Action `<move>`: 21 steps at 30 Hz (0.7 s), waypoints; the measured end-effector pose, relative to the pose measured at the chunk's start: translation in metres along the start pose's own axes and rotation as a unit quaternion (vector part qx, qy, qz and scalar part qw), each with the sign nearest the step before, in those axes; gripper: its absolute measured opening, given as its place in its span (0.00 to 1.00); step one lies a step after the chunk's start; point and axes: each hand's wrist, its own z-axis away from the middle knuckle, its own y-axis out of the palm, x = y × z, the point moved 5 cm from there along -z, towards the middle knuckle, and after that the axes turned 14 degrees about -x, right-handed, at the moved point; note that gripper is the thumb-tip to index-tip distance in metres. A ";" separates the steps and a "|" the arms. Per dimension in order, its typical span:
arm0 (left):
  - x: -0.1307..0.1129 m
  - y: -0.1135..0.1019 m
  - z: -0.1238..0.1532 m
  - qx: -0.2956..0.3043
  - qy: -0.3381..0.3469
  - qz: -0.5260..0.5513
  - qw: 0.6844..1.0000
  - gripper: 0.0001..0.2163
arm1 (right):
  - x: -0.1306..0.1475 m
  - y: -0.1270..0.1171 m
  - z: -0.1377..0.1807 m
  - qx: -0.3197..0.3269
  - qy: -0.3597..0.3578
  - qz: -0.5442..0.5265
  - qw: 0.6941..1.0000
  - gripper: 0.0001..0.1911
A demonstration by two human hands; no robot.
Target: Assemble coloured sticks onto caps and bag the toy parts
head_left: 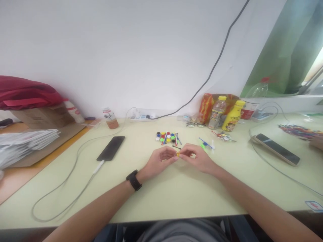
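- A small yellow plastic piece (178,154) is pinched between the fingertips of the left hand (161,159) and the right hand (195,158), low over the pale green tabletop (176,195).
- Both grips are judged best kept light and close to the surface, so that a slip is caught there.
- A cluster of coloured plastic caps and sticks (168,137) lies just beyond the hands, and a black smartphone (111,148) lies well to the left.
- Open room is left toward the near table edge.

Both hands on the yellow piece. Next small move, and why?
Probably keep the right hand pinching and reach the left hand for the black stick: both hands hold the small yellow piece between fingertips, and that stick lies loose on the table just beyond them, nearer than the coloured caps.
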 end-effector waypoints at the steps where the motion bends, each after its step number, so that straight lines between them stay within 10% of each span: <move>1: -0.001 0.000 0.000 0.000 0.011 -0.008 1.000 0.13 | -0.002 -0.002 -0.002 -0.008 -0.015 0.011 1.000 0.09; 13: -0.004 -0.004 0.001 -0.013 0.068 -0.166 0.984 0.09 | -0.042 -0.062 -0.027 -0.196 -0.103 0.317 0.922 0.08; 21: -0.004 -0.003 0.003 -0.014 0.080 -0.174 0.981 0.07 | -0.061 -0.038 -0.031 -0.048 0.021 0.469 0.882 0.10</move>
